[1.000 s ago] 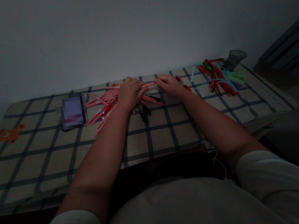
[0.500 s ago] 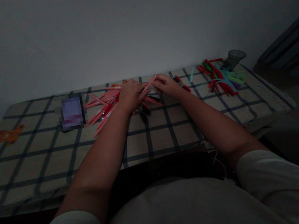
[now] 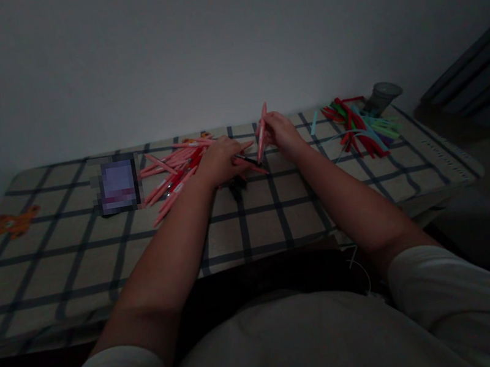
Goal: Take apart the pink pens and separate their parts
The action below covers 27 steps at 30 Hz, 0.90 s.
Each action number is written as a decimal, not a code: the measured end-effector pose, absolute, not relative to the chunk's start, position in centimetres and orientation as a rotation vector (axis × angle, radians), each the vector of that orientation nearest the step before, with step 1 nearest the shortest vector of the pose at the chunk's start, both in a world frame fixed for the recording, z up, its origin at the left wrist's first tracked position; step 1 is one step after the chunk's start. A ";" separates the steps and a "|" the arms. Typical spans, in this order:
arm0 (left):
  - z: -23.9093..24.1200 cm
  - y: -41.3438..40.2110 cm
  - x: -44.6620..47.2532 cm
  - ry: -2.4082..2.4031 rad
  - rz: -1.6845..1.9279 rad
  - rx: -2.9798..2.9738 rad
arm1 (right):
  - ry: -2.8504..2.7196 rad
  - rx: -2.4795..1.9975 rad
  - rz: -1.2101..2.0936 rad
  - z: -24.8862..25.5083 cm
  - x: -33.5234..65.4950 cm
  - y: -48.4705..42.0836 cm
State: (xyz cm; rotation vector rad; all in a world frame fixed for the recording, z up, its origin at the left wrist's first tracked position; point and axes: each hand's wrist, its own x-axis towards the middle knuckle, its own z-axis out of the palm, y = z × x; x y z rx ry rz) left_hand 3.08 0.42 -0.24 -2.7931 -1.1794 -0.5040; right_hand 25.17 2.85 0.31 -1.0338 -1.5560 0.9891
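Observation:
A pile of pink pens (image 3: pixel 160 191) with some red and black parts lies fanned out on the checked cloth. My left hand (image 3: pixel 221 161) is over the pile's right end, its fingers closed around a dark-ended pen (image 3: pixel 248 159) that pokes out to the right. In my right hand (image 3: pixel 281 133), pinched between thumb and fingers, a single pink pen (image 3: pixel 262 130) stands nearly upright, leaning slightly right at the top. Its dark lower end is close to the dark-ended pen; whether they touch I cannot tell. Black pieces (image 3: pixel 237 188) show below my left hand.
A pixelated, phone-like rectangle (image 3: pixel 118 185) lies left of the pile, with an orange bear-shaped piece (image 3: pixel 13 223) farther left. Red, green and blue strips (image 3: pixel 358 131) are heaped at right beside a dark cup (image 3: pixel 384 96). A wall rises behind the table (image 3: pixel 261 224).
My right hand has lifted the pink pen away from my left hand and turned it from slanting to nearly upright. My left hand has shifted slightly down over the pile.

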 end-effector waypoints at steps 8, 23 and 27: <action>0.0 0.0 3.4 -1.170 -0.433 -2.791 | -1.430 -1.002 1.191 0.1 24.6 2.5; -0.5 -0.2 3.5 -1.043 -0.541 -2.814 | -1.449 -1.002 1.308 -1.0 25.5 3.6; -0.3 -0.1 3.3 -1.079 -0.539 -2.840 | -1.410 -1.029 1.294 -0.8 25.3 3.6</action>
